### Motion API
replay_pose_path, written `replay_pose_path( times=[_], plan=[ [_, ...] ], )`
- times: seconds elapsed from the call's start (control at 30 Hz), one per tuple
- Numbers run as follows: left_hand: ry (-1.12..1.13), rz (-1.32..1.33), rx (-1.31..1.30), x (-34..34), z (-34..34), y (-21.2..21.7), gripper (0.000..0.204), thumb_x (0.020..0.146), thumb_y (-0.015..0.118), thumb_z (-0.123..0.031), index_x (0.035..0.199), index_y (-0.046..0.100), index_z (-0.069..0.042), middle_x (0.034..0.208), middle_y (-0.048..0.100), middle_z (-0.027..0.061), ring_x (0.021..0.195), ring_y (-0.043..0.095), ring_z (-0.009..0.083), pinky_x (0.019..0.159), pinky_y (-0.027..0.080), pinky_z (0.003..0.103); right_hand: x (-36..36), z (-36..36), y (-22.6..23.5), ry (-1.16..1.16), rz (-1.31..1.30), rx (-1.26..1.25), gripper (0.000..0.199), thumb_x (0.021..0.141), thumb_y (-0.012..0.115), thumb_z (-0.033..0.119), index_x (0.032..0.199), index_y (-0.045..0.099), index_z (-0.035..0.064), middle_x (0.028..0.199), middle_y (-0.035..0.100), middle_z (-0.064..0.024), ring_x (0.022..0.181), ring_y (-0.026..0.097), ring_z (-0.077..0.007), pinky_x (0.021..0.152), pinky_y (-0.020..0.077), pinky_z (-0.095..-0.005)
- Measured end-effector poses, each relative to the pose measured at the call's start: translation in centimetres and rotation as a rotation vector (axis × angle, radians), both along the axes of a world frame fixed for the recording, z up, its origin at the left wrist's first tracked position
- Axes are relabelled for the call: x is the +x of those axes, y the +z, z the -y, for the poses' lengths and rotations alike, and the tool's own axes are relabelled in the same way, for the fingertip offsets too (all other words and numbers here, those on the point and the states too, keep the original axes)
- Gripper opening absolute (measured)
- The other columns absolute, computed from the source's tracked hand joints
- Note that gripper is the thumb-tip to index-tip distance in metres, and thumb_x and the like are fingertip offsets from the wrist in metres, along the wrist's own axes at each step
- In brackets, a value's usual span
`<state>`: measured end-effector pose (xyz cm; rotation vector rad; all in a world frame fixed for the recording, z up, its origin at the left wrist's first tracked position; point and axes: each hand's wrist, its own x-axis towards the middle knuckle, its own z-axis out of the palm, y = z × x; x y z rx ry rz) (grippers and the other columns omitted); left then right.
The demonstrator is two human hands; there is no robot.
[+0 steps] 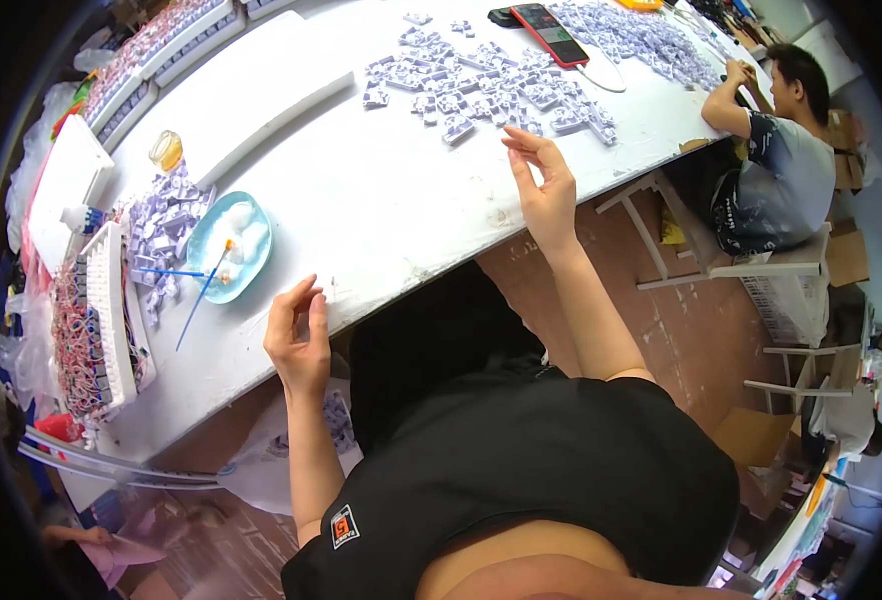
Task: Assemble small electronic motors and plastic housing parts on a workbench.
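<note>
My left hand (299, 338) hovers at the table's front edge, its fingers loosely bent and apart from the thumb, with nothing visible in it. Beyond it, to the left, is a light blue dish (257, 268) with white cotton-like wads and two thin blue sticks (197, 308), one with an orange tip. Over the right part of the white table (391, 215) is my right hand (545, 195), fingers stretched out and thumb apart, seemingly holding nothing. Just past its fingertips lies a spread of small white-and-grey plastic parts (481, 88).
A red-edged phone (551, 36) with a white cable lies at the back. More parts (161, 215) are heaped beside a small amber jar (166, 150). A white tray of wired pieces (111, 315) stands at left, a long white strip (279, 128) behind. At right sits another person (783, 175).
</note>
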<state>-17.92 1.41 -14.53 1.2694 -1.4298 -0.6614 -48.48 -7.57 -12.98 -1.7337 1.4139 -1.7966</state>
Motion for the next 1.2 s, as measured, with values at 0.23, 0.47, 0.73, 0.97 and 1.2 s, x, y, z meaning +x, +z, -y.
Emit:
replay_pose_path(
  times=[0.23, 0.47, 0.73, 0.97, 1.2],
  plan=[
    [-0.517, 0.194, 0.388, 3.5, -7.0, 2.6, 0.006, 0.084, 0.066, -0.005, 0.087, 0.067, 0.000, 0.078, 0.066, 0.0046, 0.068, 0.061, 0.0104, 0.062, 0.048, 0.024, 1.2, -10.5, 3.3, 0.978, -0.434, 1.005, 0.018, 0.086, 0.067, 0.016, 0.078, 0.061, 0.0013, 0.076, 0.066, -0.0089, 0.069, 0.062, -0.0162, 0.062, 0.0480, -0.0312],
    [-0.691, -0.431, 1.466, 9.3, -15.2, 2.3, 0.037, 0.087, 0.068, -0.017, 0.117, 0.060, 0.003, 0.104, 0.067, 0.0041, 0.096, 0.060, 0.0095, 0.084, 0.048, 0.026, -4.5, -15.7, 2.6, 1.168, -0.230, 1.731, 0.038, 0.091, 0.061, 0.014, 0.126, 0.056, -0.0004, 0.118, 0.064, -0.0096, 0.105, 0.058, -0.0139, 0.092, 0.0446, -0.0308],
    [-0.667, 0.180, 0.876, 7.0, -14.3, 1.9, 0.024, 0.081, 0.070, -0.009, 0.099, 0.065, 0.005, 0.086, 0.065, 0.0119, 0.076, 0.065, 0.0187, 0.070, 0.051, 0.030, -2.9, -16.1, -0.2, 1.159, -0.623, 1.167, 0.024, 0.085, 0.057, 0.007, 0.107, 0.062, -0.0002, 0.103, 0.065, -0.0164, 0.099, 0.063, -0.0282, 0.085, 0.0487, -0.0347],
    [-0.819, 0.215, 1.034, 6.0, -13.0, -1.7, 0.019, 0.084, 0.062, -0.011, 0.091, 0.065, 0.006, 0.080, 0.066, 0.0169, 0.074, 0.066, 0.0277, 0.067, 0.052, 0.036, -3.5, -15.6, -3.0, 1.062, -0.577, 0.873, 0.026, 0.081, 0.060, 0.013, 0.105, 0.066, 0.0025, 0.100, 0.066, -0.0191, 0.095, 0.063, -0.0332, 0.082, 0.0504, -0.0385],
    [-0.337, 0.170, 0.910, 3.5, -7.4, 4.6, 0.024, 0.092, 0.059, -0.015, 0.109, 0.064, 0.000, 0.077, 0.068, 0.0139, 0.065, 0.067, 0.0229, 0.065, 0.052, 0.030, -0.7, -10.9, 5.4, 0.790, -0.426, 1.110, 0.020, 0.086, 0.066, 0.015, 0.100, 0.069, 0.0007, 0.086, 0.071, -0.0121, 0.079, 0.070, -0.0200, 0.071, 0.0540, -0.0300]
  ],
)
